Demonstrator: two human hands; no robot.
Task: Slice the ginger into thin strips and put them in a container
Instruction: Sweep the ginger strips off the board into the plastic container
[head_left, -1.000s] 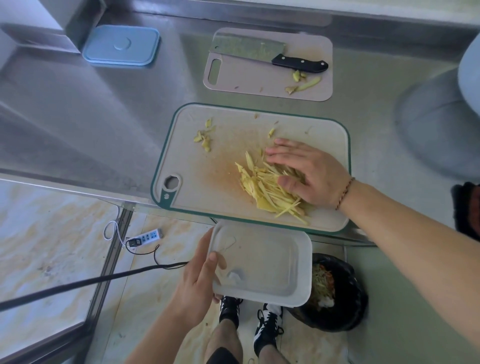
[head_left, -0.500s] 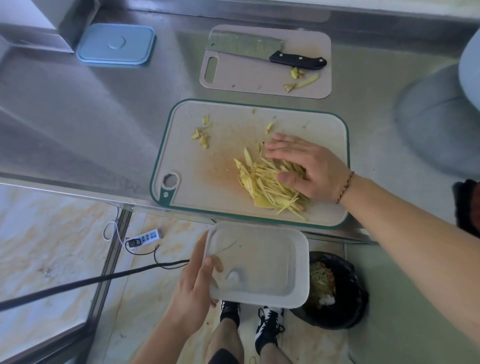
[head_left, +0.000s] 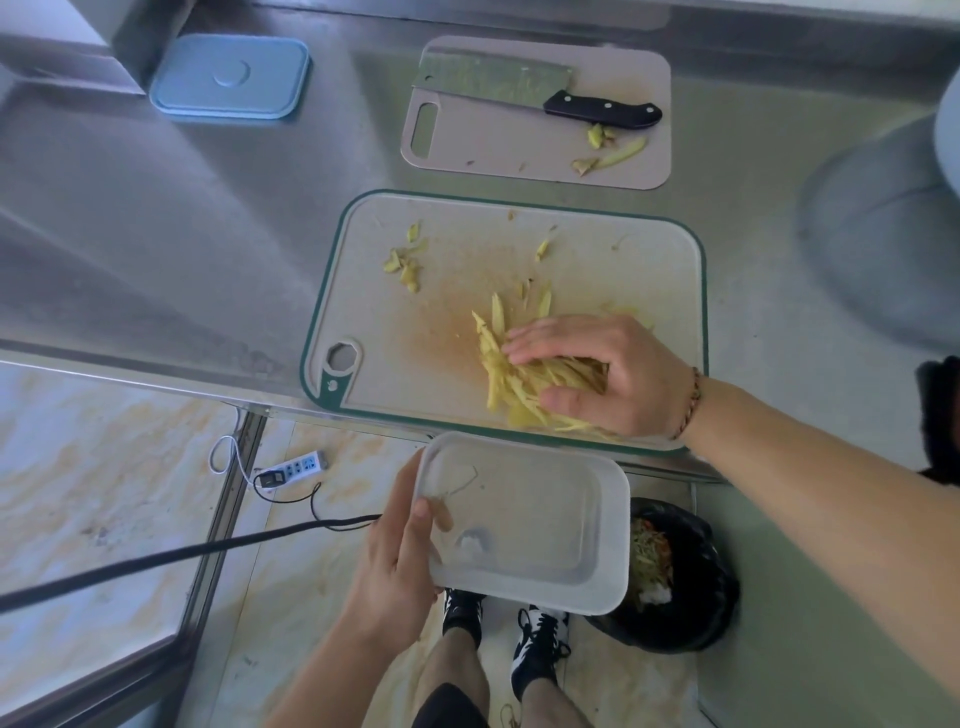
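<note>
Steel counter, ginger strips under cupped right hand

I stand at a stainless steel counter whose dull surface catches soft daylight. Below its edge the floor is pale marble-patterned tile with yellowish veins. A white power strip lies there with its cord, and a black bin sits by my shoes.
</note>
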